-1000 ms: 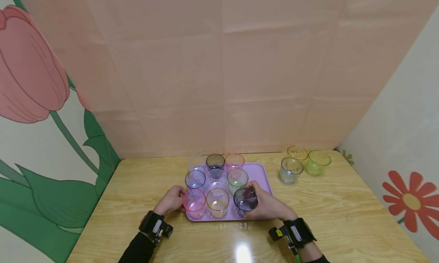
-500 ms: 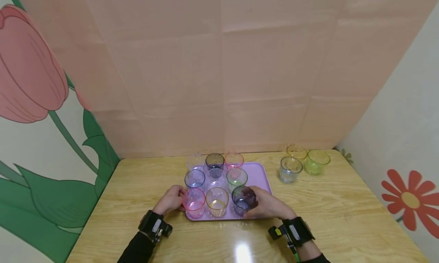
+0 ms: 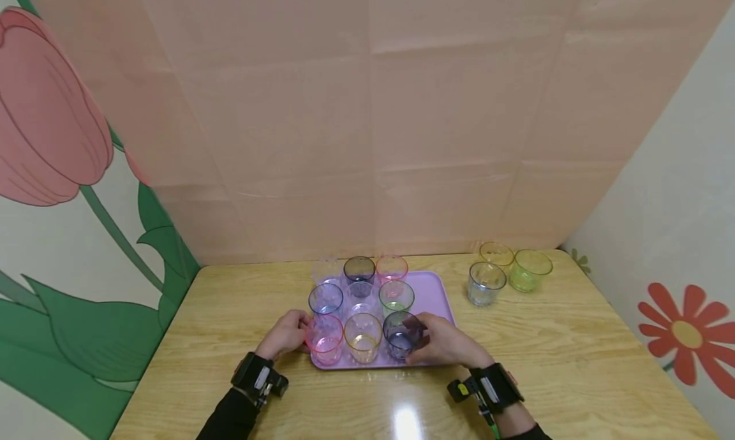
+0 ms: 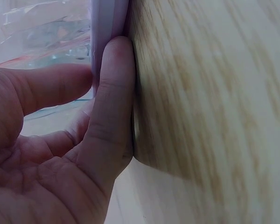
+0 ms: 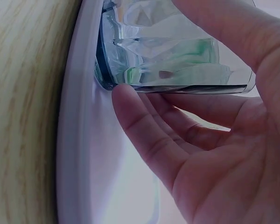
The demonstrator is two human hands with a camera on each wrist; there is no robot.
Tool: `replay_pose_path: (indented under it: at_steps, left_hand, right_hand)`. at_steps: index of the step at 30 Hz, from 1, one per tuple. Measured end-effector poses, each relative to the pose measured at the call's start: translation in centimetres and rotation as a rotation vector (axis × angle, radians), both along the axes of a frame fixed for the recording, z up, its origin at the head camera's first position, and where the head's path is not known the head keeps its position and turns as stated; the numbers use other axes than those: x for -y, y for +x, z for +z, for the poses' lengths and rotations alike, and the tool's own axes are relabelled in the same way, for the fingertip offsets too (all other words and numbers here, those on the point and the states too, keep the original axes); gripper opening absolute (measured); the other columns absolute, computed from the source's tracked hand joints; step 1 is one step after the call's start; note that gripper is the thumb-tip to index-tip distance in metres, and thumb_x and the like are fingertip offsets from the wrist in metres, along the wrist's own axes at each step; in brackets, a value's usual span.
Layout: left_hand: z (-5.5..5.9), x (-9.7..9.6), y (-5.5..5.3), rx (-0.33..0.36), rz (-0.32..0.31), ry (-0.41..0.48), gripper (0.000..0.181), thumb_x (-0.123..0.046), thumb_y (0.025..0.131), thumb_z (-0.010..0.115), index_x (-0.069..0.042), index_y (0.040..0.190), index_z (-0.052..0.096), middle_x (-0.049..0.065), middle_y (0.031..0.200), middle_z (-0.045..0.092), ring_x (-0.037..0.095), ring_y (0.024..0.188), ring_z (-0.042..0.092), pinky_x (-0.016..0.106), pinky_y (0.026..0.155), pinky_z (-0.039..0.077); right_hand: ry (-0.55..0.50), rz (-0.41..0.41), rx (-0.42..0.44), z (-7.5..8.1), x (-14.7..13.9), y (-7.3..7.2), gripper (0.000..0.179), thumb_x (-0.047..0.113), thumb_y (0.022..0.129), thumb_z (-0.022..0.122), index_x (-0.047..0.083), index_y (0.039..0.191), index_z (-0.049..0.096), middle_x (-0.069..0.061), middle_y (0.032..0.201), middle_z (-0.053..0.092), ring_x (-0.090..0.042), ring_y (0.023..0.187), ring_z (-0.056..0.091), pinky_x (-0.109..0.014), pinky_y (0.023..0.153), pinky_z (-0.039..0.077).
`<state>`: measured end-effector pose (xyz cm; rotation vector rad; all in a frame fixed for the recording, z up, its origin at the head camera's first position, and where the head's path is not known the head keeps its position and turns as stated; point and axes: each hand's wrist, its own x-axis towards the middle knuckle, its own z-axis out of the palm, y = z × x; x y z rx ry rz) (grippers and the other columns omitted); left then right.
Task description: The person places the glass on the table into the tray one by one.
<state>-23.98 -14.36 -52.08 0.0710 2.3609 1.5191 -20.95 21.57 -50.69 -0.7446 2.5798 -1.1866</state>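
Observation:
In the head view, a lilac tray (image 3: 433, 293) bears rows of tinted glasses. My left hand (image 3: 287, 332) is at its left edge; the left wrist view shows thumb and index finger (image 4: 114, 88) pinching the tray rim (image 4: 108, 21). My right hand (image 3: 445, 342) holds a dark smoky glass (image 3: 400, 343) at the front right, thumb on one side and fingers (image 5: 144, 126) on the other. Upright and low, that glass stands at the tray's rim in the right wrist view. Beside it are a yellow-rimmed glass (image 3: 363, 347) and a pink glass (image 3: 325, 347).
Behind stand a blue-rimmed glass (image 3: 325, 300), a clear glass (image 3: 362, 300) and a green glass (image 3: 396, 296). The back row includes a dark glass (image 3: 359, 271) and a pink-rimmed glass (image 3: 392, 269). Right of the tray, a green glass (image 3: 529, 271) and two others stand on the wooden table (image 3: 574, 357).
My right hand has shifted the smoky glass slightly left, closer to the yellow-rimmed glass. The left hand stays in place at the tray's edge.

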Motion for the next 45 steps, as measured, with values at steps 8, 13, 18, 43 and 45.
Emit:
replay_pose_path:
  at_steps: [8, 13, 18, 43, 45]
  left_hand:
    - [0.1, 0.0, -0.1, 0.004, -0.006, -0.023, 0.025, 0.020, 0.076, 0.049, 0.007, 0.095, 0.058, 0.012, 0.082, 0.056, 0.020, 0.067, 0.059, 0.031, 0.057, 0.062]
    - [0.0, 0.0, -0.2, 0.000, -0.009, -0.019, 0.024, 0.020, 0.076, 0.049, 0.007, 0.095, 0.059, 0.012, 0.081, 0.056, 0.020, 0.066, 0.059, 0.032, 0.057, 0.063]
    - [-0.1, 0.1, -0.2, -0.013, -0.013, -0.032, 0.025, 0.020, 0.076, 0.049, 0.007, 0.095, 0.059, 0.012, 0.081, 0.056, 0.020, 0.066, 0.059, 0.031, 0.056, 0.062]
    - [-0.4, 0.2, -0.1, -0.027, -0.009, -0.003, 0.024, 0.020, 0.077, 0.048, 0.009, 0.096, 0.059, 0.012, 0.080, 0.055, 0.019, 0.065, 0.057, 0.032, 0.055, 0.062]
    - [-0.3, 0.1, -0.1, -0.027, -0.012, -0.002, 0.024, 0.020, 0.077, 0.047, 0.010, 0.096, 0.059, 0.012, 0.081, 0.055, 0.019, 0.065, 0.057, 0.031, 0.055, 0.062]
  right_hand:
    - [-0.002, -0.010, 0.028, 0.3, -0.2, 0.3, 0.069, 0.019, 0.069, 0.092, -0.006, 0.124, 0.060, -0.018, 0.118, 0.066, -0.036, 0.104, 0.065, -0.035, 0.086, 0.061]
    - [0.011, -0.016, 0.065, 0.7, -1.0, 0.5, 0.074, 0.012, 0.071, 0.090, -0.010, 0.132, 0.054, -0.025, 0.128, 0.061, -0.043, 0.115, 0.061, -0.050, 0.096, 0.057]
    - [-0.011, -0.021, 0.096, 0.9, -2.2, 0.0, 0.066, 0.001, 0.079, 0.080, -0.012, 0.137, 0.051, -0.030, 0.135, 0.057, -0.048, 0.120, 0.058, -0.057, 0.101, 0.052]
    - [-0.329, -0.920, -0.456, 0.8, -7.2, -2.1, 0.031, 0.007, 0.087, 0.079, -0.003, 0.116, 0.072, -0.019, 0.114, 0.071, -0.013, 0.094, 0.066, -0.008, 0.081, 0.051]
    - [-0.316, -0.962, -0.505, 0.6, -7.7, -2.3, 0.034, 0.008, 0.086, 0.080, -0.003, 0.118, 0.071, -0.020, 0.118, 0.069, -0.023, 0.102, 0.064, -0.018, 0.088, 0.051]
